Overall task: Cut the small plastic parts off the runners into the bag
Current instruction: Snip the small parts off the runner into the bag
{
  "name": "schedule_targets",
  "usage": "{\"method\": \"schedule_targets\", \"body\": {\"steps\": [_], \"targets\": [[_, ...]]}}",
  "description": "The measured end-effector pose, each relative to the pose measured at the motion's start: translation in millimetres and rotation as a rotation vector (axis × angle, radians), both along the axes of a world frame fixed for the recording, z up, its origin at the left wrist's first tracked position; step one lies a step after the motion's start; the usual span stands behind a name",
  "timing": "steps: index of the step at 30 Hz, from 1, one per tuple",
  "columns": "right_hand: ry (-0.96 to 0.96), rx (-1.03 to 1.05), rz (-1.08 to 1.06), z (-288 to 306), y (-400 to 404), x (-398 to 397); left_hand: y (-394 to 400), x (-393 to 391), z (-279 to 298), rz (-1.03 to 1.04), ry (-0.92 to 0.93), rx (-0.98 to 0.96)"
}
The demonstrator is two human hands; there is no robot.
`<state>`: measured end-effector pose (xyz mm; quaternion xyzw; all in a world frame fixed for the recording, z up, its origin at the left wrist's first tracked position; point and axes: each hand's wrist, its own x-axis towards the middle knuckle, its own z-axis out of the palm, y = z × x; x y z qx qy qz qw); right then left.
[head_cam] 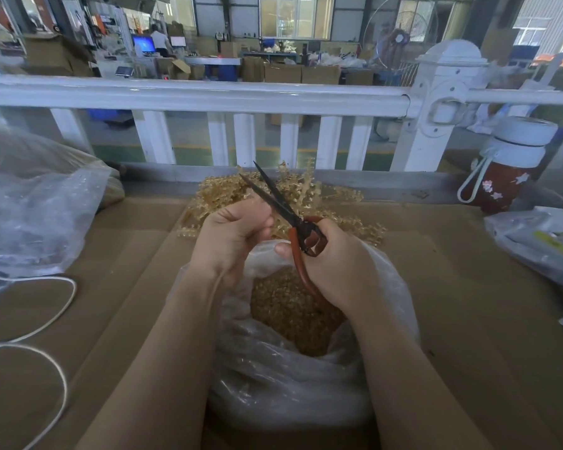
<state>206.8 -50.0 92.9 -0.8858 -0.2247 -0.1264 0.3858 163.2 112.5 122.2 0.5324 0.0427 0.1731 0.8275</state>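
A pile of amber plastic runners (335,198) lies on the cardboard at the far middle. My left hand (233,235) grips one runner above the bag, most of it hidden in the fist. My right hand (333,261) holds black scissors with red handles (281,206); the blades are slightly apart and point up and away, just past my left fingers. Below both hands a clear plastic bag (273,378) stands open, holding several small amber cut parts (290,313).
Cardboard (468,303) covers the table. A large clear bag (36,206) sits at the left, with a white cord (56,306) beside it. A red bottle with a white cap (509,167) and another bag (540,245) are at the right. A white railing (208,95) runs behind.
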Motion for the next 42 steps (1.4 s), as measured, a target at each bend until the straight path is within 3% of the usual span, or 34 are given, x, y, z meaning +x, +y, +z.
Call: {"method": "schedule_targets", "body": {"steps": [13,21,33,42], "targets": [[-0.096,-0.111,-0.043,2,0,-4,2,2,-4,0.031,-0.187,0.065],[-0.133,-0.227,-0.063,16,-8,-12,4,3,-7,0.048,-0.164,0.102],[-0.187,-0.071,-0.104,10,-2,-12,6,3,-7,-0.005,-0.202,0.075],[-0.222,-0.076,-0.097,7,-3,-9,5,1,-6,-0.018,-0.208,0.067]]}}
